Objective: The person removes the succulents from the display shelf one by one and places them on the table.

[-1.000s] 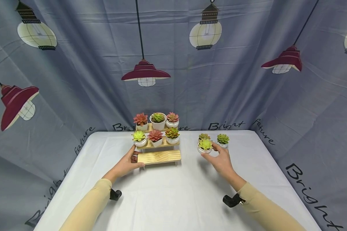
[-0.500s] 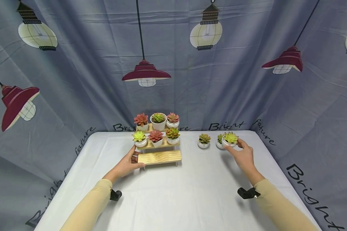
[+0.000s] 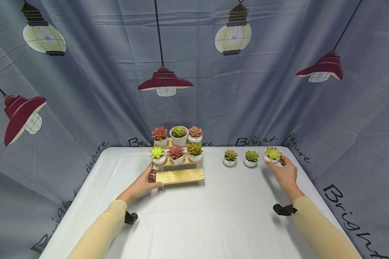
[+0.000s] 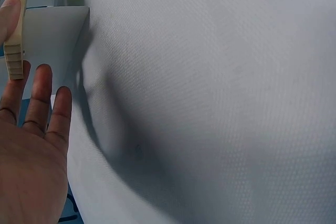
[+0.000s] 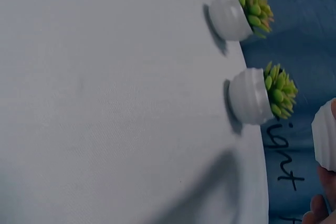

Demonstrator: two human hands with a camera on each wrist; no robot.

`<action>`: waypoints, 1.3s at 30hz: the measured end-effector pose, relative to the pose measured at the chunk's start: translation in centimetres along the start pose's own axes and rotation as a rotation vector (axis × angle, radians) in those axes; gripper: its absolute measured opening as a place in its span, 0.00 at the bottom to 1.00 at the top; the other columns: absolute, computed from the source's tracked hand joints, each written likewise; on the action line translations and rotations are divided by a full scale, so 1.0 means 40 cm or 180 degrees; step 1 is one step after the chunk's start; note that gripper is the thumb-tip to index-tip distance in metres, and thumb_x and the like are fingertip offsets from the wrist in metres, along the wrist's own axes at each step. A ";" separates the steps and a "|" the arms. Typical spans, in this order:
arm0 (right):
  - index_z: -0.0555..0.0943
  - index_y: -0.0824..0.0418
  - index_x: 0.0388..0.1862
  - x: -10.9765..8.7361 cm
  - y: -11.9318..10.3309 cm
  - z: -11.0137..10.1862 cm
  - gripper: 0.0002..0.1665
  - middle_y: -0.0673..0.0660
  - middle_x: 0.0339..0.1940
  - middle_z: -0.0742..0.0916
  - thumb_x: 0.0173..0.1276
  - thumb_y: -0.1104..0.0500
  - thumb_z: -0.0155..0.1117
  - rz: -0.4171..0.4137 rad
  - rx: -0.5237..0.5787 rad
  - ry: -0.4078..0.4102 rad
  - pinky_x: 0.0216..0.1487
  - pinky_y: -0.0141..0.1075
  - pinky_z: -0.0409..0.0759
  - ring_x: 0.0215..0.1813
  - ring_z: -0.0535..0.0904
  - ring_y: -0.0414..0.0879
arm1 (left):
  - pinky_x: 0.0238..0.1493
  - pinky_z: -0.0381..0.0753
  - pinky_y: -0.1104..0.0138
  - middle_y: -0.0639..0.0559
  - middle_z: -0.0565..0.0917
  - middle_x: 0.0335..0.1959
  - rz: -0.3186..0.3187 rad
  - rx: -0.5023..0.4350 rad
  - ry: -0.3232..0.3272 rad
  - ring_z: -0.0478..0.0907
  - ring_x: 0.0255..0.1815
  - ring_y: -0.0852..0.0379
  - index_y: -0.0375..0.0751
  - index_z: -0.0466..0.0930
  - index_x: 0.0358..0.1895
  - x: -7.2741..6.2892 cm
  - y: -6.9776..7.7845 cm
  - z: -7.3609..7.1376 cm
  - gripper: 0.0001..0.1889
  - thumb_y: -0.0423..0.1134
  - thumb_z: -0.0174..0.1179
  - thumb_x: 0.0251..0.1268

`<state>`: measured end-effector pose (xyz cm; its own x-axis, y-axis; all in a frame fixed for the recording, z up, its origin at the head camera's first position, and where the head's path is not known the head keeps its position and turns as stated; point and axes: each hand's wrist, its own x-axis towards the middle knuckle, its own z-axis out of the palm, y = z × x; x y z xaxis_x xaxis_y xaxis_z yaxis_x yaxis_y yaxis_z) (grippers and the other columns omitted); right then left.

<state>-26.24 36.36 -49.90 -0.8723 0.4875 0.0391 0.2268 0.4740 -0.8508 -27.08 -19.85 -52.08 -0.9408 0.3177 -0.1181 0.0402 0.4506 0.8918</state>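
At the left end of a three-step wooden plant stand [image 3: 180,176], my left hand [image 3: 143,185] grips the lowest board; in the left wrist view the thumb lies against the wood [image 4: 16,51] and the other fingers stretch out below. My right hand [image 3: 285,174] pinches a small white pot with a yellow-green succulent [image 3: 272,154] at the table's back right. In the right wrist view only part of that white pot [image 5: 326,135] shows, apart from the tabletop. Two more potted succulents stand to its left, a green one [image 3: 252,157] and an olive-green one [image 3: 230,156].
Small potted succulents fill the stand's upper two steps, among them a red one [image 3: 176,152] in the middle row and a green one [image 3: 179,133] at the top. The lowest step is bare wood. A grey-blue curtain [image 3: 207,108] hangs behind the white table [image 3: 194,219].
My right hand has carried the yellow-green succulent rightward, from in front of the olive-green one to beyond the green one. My left hand stays on the stand.
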 end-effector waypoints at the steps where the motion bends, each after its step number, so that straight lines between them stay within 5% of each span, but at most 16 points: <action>1: 0.62 0.64 0.81 0.004 0.003 0.000 0.54 0.68 0.72 0.74 0.66 0.39 0.72 0.0020 -0.0018 0.0013 0.69 0.54 0.66 0.72 0.65 0.62 | 0.56 0.76 0.55 0.43 0.71 0.67 -0.0011 0.0005 0.0002 0.75 0.54 0.50 0.47 0.31 0.85 0.000 0.000 0.000 0.63 0.51 0.74 0.62; 19: 0.61 0.64 0.81 0.059 0.047 0.020 0.55 0.67 0.75 0.72 0.66 0.37 0.70 0.0546 -0.0160 0.0067 0.72 0.59 0.54 0.74 0.58 0.65 | 0.53 0.75 0.57 0.44 0.71 0.66 -0.0017 -0.0012 -0.0014 0.74 0.52 0.50 0.49 0.30 0.85 0.002 -0.003 0.000 0.63 0.51 0.75 0.61; 39: 0.59 0.66 0.81 0.080 0.076 0.055 0.49 0.68 0.76 0.70 0.71 0.45 0.67 0.0631 -0.0308 -0.0014 0.73 0.61 0.52 0.74 0.58 0.69 | 0.54 0.75 0.57 0.43 0.70 0.67 -0.0015 0.0056 0.0009 0.73 0.53 0.50 0.46 0.30 0.84 -0.004 0.003 -0.001 0.62 0.51 0.73 0.63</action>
<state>-29.29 37.76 -53.50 -0.8083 0.5750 -0.1264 0.4343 0.4375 -0.7874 -26.95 -19.89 -51.92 -0.9419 0.3132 -0.1210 0.0416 0.4666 0.8835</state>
